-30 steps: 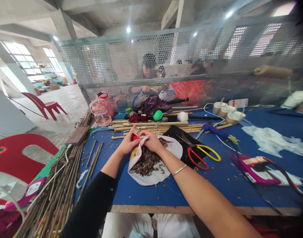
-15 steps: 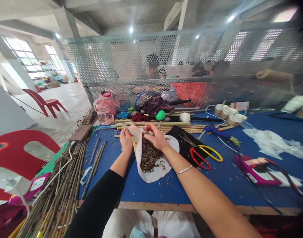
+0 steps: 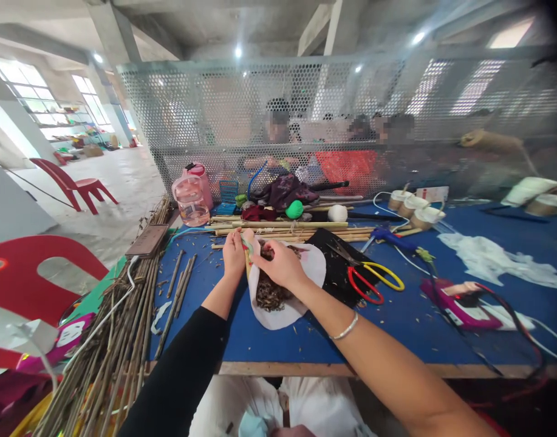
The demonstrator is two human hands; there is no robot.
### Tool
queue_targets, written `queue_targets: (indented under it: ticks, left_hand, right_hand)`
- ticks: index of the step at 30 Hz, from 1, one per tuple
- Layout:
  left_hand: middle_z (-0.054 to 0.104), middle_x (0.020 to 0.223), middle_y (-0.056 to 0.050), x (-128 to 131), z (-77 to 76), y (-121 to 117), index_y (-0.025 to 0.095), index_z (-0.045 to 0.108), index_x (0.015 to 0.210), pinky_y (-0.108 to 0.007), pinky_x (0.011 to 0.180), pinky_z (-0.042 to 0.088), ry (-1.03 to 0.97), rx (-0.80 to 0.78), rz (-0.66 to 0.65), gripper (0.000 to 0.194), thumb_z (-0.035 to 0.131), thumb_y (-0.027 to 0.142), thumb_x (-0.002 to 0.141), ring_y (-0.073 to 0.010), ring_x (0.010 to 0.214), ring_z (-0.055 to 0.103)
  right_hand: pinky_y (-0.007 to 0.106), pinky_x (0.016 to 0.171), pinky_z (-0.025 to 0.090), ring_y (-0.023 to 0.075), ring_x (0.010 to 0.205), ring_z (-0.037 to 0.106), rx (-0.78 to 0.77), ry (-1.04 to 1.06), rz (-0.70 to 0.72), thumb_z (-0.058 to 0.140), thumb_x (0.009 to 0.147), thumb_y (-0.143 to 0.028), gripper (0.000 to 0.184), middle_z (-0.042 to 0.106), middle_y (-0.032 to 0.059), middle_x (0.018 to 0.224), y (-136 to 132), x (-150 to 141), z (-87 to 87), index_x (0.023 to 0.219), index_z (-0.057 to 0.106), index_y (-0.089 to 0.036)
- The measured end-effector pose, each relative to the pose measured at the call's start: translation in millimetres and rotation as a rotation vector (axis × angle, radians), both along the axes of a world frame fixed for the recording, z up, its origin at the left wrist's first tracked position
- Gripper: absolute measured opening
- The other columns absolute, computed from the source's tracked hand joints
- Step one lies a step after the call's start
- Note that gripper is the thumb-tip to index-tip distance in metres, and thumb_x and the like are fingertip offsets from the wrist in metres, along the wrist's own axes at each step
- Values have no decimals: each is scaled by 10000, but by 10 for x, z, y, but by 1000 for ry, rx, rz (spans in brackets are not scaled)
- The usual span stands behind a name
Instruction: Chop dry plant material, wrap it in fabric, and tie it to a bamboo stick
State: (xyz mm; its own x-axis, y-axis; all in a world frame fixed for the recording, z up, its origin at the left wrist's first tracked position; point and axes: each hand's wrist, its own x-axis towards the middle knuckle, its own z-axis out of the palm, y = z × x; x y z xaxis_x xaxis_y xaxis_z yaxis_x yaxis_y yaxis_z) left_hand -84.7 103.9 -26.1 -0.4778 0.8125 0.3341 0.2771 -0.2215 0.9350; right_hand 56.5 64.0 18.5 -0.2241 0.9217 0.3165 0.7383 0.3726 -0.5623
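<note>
From here I see a long blue-topped table (image 3: 378, 346) with a round white cloth (image 3: 285, 320) on it, folded up at ten o'clock. At its three o'clock lie metal scissors with red and yellow handles (image 3: 359, 263). The left hand (image 3: 234, 256) pinches the fold; the right hand (image 3: 282, 264), fingers curled, hangs over dry brown plant bits (image 3: 268, 295), its exact grip unclear. A green ball (image 3: 294, 209) sits at twelve.

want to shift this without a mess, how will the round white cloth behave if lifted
The round white cloth would probably sag, since its edge folds softly by the left hand. The dry-looking brown bits heaped loosely on it would likely slide or spill if one side rose.
</note>
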Motion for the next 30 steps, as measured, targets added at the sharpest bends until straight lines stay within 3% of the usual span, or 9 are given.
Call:
queue_targets:
  ticks: [4, 7, 9, 11, 14, 17, 19, 22, 30]
  left_hand:
    - [672, 988, -111, -80, -3, -28, 153, 642, 979, -343, 888, 429, 264, 97, -135, 352, 372, 376, 936, -217, 962, 594]
    - [667, 949, -103, -138, -10, -31, 161, 665, 967, -365, 889, 422, 472, 120, -201, 285, 554, 398, 855, -236, 943, 583]
    - [657, 872, -90, -155, -14, -27, 166, 671, 867, -348, 839, 429, 511, 107, -197, 241, 563, 382, 851, -226, 886, 579]
    - [631, 793, -75, -151, -16, -23, 168, 640, 756, -323, 777, 429, 461, 85, -143, 289, 490, 375, 892, -205, 811, 568]
    - [599, 729, -46, -123, -15, -22, 170, 598, 717, -290, 714, 418, 299, 53, -59, 350, 430, 403, 916, -178, 732, 546]
    - [614, 721, -27, -94, 6, -36, 169, 619, 783, -262, 692, 410, 161, 55, -53, 356, 412, 423, 923, -159, 708, 544]
    - [612, 698, -13, -79, 29, -50, 173, 613, 779, -245, 667, 402, 125, 71, -27, 349, 421, 429, 918, -145, 674, 528]
    - [605, 684, -5, -56, 59, -62, 176, 581, 748, -233, 654, 399, 104, 92, 26, 291, 472, 404, 894, -137, 654, 516]
    - [645, 749, -24, -20, 42, -35, 171, 605, 859, -242, 701, 436, 89, 77, 29, 238, 514, 391, 868, -149, 697, 563]
  right_hand:
    - [300, 711, 416, 206, 805, 597, 36, -11, 187, 602, 830, -418, 239, 673, 72, 874, 126, -31, -48, 856, 630, -182]
    - [351, 819, 431, 239, 918, 601, 33, -17, 323, 607, 833, -399, 250, 677, 98, 965, 118, 12, -130, 936, 660, -177]
    - [373, 864, 432, 251, 965, 595, 6, 108, 381, 630, 811, -433, 303, 676, 97, 1004, 131, 65, -174, 983, 663, -186]
    - [373, 841, 455, 244, 935, 609, -114, 397, 363, 584, 816, -534, 377, 683, 91, 972, 175, 134, -185, 955, 659, -192]
    - [369, 759, 500, 240, 888, 640, -455, 976, 326, 315, 841, -733, 635, 692, 108, 944, 251, 252, -136, 919, 637, -192]
    - [395, 859, 503, 249, 1105, 602, -720, 1331, 488, 122, 829, -784, 806, 650, 129, 1194, 260, 351, -63, 1044, 628, -195]
    - [421, 968, 458, 244, 1267, 499, -780, 1413, 576, 100, 824, -790, 830, 553, 114, 1364, 231, 390, -29, 1116, 613, -205]
    - [471, 1042, 397, 249, 1345, 414, -810, 1450, 609, 98, 810, -805, 840, 490, 106, 1434, 188, 421, -3, 1138, 601, -217]
    - [553, 1006, 398, 269, 1252, 506, -860, 1721, 563, 157, 792, -832, 765, 617, 86, 1260, 198, 503, 67, 1079, 571, -257]
